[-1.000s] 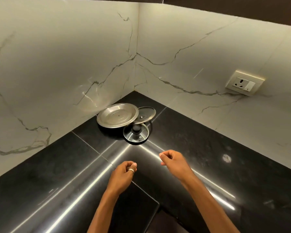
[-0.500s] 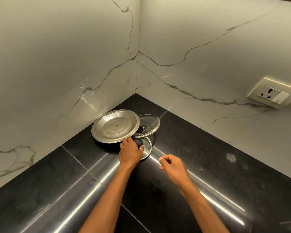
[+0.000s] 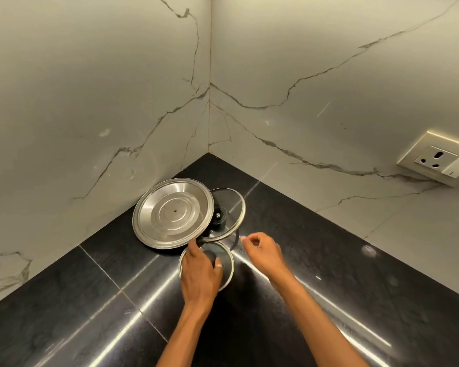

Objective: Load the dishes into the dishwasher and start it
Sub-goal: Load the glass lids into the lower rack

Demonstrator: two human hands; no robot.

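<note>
Hands meet at the corner of the surface (image 3: 329,260): the left hand (image 3: 200,271) curls over the knob of the near lid (image 3: 229,266), which lies just in front of the plate (image 3: 172,213) and a second lid (image 3: 228,205). The right hand (image 3: 263,254) hovers beside them, loosely curled and holding nothing. A straight lift by the knob should clear the plate's rim, and the right hand could steady the plate.

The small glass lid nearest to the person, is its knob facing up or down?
Up. On the small glass lid, the dark knob shows above the glass, between fingers of the left hand.
</note>
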